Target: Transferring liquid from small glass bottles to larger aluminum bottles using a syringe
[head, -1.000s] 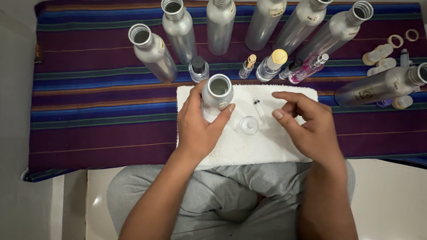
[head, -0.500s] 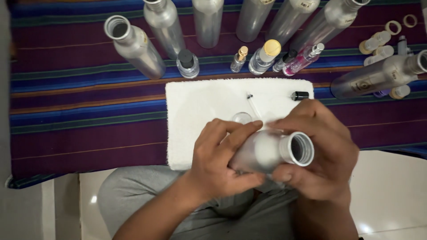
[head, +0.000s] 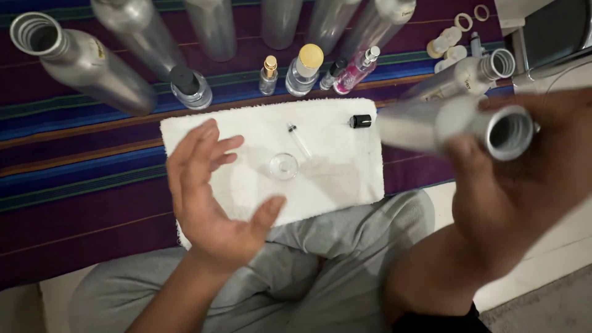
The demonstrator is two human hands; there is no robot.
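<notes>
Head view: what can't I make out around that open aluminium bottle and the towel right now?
- Aluminium bottle in the right hand: motion-blurred; its inside is dark, so contents unknown.
- Right hand's fingers: blurred, grip unclear.
- Left hand: open, empty, above the white towel, hiding part of it.
- Small glass dish: too small to tell whether it holds liquid.
- Back row of bottles: tops cut off by the upper edge.

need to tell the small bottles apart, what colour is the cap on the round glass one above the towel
Yellow-gold, on the round glass bottle beyond the white towel; the head view shows it clearly.
</notes>
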